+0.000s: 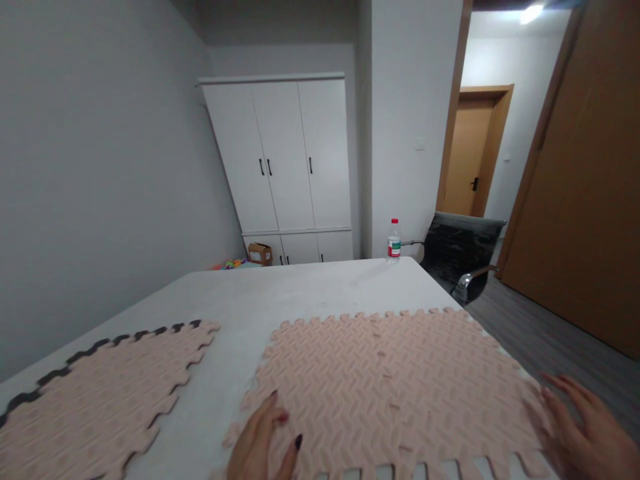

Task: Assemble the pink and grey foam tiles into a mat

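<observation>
Pink foam puzzle mats [340, 373] with a raised woven pattern lie flat on the white table, two tiles joined along a seam running away from me. Their toothed edges show on all sides. My left hand [263, 437] rests on the left edge of the joined mats, fingers stretched out and thumb apart, gripping nothing. At the right edge is my right hand [583, 427], slightly blurred, its fingers spread; whether they touch the mat I cannot tell. Another pink foam mat [115, 393], dark along its far edge, lies apart on the left.
A water bottle [394, 241] with a red cap stands at the far right corner of the white table [300, 283]. Beyond that corner is a black chair [463, 250]. A white cabinet [285, 153] and a cardboard box [260, 254] are behind the table.
</observation>
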Available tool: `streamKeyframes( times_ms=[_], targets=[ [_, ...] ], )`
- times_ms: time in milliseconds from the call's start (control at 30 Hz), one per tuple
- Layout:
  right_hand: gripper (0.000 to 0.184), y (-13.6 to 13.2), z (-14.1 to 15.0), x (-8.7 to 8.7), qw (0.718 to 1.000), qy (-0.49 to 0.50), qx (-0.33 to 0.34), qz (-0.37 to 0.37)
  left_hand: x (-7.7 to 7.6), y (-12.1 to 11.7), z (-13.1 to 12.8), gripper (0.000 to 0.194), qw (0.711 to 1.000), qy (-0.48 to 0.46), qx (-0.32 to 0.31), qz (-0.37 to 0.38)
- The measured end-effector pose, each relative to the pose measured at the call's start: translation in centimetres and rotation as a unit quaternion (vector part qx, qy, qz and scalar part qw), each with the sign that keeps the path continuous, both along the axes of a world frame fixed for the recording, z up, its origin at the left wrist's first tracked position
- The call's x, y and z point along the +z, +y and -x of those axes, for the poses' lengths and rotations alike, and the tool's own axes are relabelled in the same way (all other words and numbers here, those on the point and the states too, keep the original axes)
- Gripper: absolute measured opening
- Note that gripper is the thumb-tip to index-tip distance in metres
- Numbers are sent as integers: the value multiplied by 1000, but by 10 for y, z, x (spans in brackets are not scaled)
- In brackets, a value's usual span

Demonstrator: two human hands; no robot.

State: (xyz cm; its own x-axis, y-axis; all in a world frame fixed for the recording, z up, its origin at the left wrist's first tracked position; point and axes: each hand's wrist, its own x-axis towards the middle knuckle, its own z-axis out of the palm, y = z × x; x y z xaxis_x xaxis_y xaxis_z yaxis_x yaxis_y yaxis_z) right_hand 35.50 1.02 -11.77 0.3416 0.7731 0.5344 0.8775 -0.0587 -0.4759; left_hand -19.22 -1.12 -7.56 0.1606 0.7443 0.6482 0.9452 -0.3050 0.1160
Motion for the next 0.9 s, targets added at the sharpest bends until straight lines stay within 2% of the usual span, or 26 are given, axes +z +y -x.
streamKeyframes(
  times_ms=[33, 67, 167, 233, 267, 333, 400, 500, 567, 667, 800, 900],
  targets=[
    [54, 11, 13, 17, 1000, -9, 11, 4, -1, 3, -20, 33, 999, 19, -28, -4],
    [53, 23, 31, 36, 998, -12, 54, 12, -2, 7, -41, 36, 998, 34, -58, -8],
    [52, 64, 106, 90, 981, -30, 191, 19, -6, 15, -103, 48, 988, 74, -132, -1],
    [53, 90, 161, 112, 953, -75, 287, 63, -11, 19, -135, 52, 984, 95, -146, 27],
    [54, 101, 187, 118, 936, -105, 326, 86, -14, 21, -147, 53, 983, 103, -146, 42],
    [56, 121, 228, 118, 906, -158, 374, 119, -25, 25, -164, 53, 984, 106, -132, 53],
    [58, 138, 254, 106, 888, -188, 392, 151, -40, 29, -173, 54, 987, 101, -115, 48],
    [63, 154, 271, 78, 885, -181, 378, 205, -64, 36, -179, 55, 992, 83, -90, 39],
    [68, 159, 273, 63, 887, -168, 365, 226, -73, 38, -181, 57, 993, 72, -82, 41],
    [72, 161, 272, 53, 889, -163, 362, 228, -72, 35, -184, 57, 994, 64, -79, 50],
    [73, 157, 275, 55, 893, -157, 353, 231, -59, 29, -189, 54, 996, 39, -43, 65],
    [74, 152, 278, 57, 905, -147, 325, 231, -60, 28, -190, 53, 997, 29, -44, 63]
  ],
)
